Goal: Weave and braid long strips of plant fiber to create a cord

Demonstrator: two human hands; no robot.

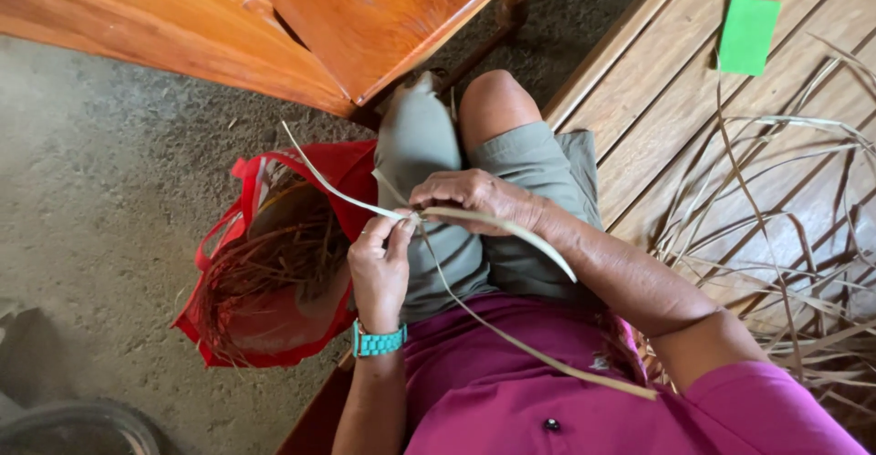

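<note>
Left of centre, a red bag [239, 327] of dry strips sits by your knee; your left hand [379, 268] pinches pale leaf strips [511, 229] at mid-frame, your right hand [479, 199] closed over them, loose strips [776, 263] piled at right.

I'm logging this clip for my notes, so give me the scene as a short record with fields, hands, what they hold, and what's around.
left hand: pinches pale leaf strips at fingertips; teal watch on wrist
right hand: closed over the same strips
strips: cross at the hands, trail over the lap
red bag: on the ground at the person's left, holds dry brown fibres
loose dry strips: piled on wooden slats at the right
green card: on the slats
</note>
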